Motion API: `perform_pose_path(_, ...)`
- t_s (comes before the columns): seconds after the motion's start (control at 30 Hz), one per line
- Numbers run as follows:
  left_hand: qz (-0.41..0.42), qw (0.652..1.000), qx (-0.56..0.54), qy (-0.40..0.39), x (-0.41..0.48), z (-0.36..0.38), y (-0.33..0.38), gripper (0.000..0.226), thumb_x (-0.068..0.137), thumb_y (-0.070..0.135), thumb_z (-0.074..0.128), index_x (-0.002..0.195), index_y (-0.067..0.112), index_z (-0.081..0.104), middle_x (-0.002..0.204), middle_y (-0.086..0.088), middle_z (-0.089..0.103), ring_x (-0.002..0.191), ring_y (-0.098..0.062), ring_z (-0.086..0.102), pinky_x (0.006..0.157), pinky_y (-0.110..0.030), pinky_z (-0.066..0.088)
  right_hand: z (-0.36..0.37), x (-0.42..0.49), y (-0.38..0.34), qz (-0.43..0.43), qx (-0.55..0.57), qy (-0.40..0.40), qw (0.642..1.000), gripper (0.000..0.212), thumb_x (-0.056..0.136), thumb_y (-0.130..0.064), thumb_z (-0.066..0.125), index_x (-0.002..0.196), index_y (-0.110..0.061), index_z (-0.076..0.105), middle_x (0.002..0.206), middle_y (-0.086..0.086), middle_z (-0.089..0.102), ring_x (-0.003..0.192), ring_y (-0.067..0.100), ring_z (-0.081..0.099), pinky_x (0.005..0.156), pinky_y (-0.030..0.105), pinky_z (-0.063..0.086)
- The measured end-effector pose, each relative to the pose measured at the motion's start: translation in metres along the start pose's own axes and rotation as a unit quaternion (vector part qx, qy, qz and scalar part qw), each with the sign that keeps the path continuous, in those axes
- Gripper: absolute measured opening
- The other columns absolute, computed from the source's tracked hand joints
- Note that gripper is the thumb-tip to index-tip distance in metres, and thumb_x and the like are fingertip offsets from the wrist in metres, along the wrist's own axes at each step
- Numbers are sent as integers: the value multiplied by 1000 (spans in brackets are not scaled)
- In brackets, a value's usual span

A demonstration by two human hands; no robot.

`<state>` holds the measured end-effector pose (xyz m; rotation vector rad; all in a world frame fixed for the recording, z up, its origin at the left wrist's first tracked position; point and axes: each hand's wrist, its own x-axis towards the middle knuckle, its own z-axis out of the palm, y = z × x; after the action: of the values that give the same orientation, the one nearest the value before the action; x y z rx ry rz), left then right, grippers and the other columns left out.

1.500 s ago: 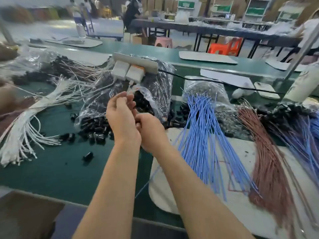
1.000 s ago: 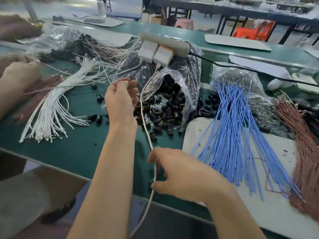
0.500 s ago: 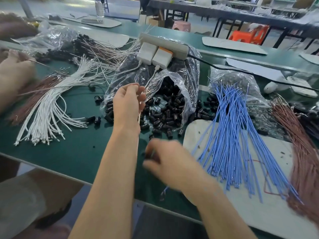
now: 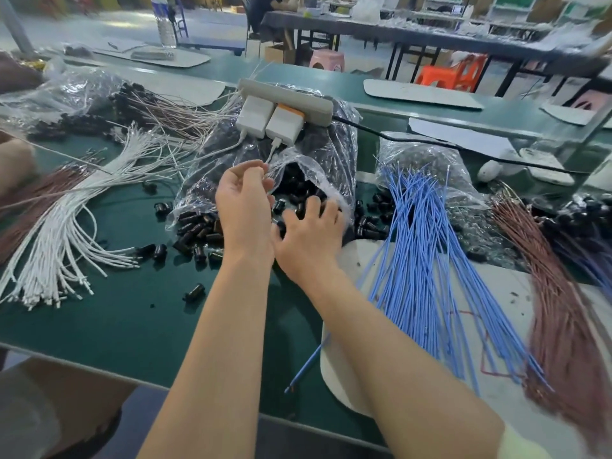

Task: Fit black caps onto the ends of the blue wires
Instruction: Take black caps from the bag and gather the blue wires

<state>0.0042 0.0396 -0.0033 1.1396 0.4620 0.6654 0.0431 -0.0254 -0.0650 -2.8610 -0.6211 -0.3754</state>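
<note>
My right hand reaches into the mouth of a clear plastic bag, its fingers spread over the black caps spilling out. My left hand hovers beside it with its fingers curled on the white charger cable at the bag's edge. A fan of blue wires lies to the right on a white board. One loose blue wire lies under my right forearm, its end near the table's front edge. More caps are scattered on the green table.
A power strip with two chargers rests on the bag. White wires and brown wires lie at left, with another person's hand there. More brown wires lie at right. A second bag lies behind the blue wires.
My right hand has moved forward from near the table's front edge to the caps at the bag's mouth. My left hand has stayed by the bag, holding the white cable.
</note>
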Motion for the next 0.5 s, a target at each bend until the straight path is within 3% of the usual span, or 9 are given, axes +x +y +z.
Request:
perform_pose_path(0.07, -3, 1000, 1, -2, 0, 3, 1, 15, 94, 14, 47, 94, 20, 60, 94, 6, 65, 83, -4, 61, 73, -21, 47, 1, -6, -4, -40, 10, 1, 999, 41, 92, -42, 35, 117, -18, 56, 133, 15, 37, 119, 36, 31, 98, 50, 23)
perform_pose_path(0.2, 0, 1000, -4, -7, 0, 7, 3, 14, 94, 14, 48, 96, 20, 61, 95, 6, 66, 84, -4, 62, 74, -20, 48, 0, -9, -7, -37, 21, -71, 997, 48, 91, -46, 31, 129, -22, 47, 145, 17, 27, 133, 41, 19, 109, 57, 16)
perform_pose_path(0.37, -8, 1000, -7, -1, 0, 4, 2, 15, 94, 14, 47, 92, 22, 60, 93, 7, 66, 83, -5, 62, 75, -22, 48, -2, -12, -6, -52, 11, -28, 998, 40, 92, -41, 35, 118, -16, 52, 130, 17, 40, 112, 35, 38, 93, 49, 28)
perform_pose_path(0.5, -9, 1000, -5, -1, 3, 4, 2, 17, 94, 14, 47, 88, 23, 61, 92, 7, 66, 80, -4, 62, 75, -23, 47, -3, -10, -9, -28, 25, -80, 996, 55, 88, -49, 24, 128, -17, 44, 141, 17, 34, 128, 41, 27, 101, 55, 24)
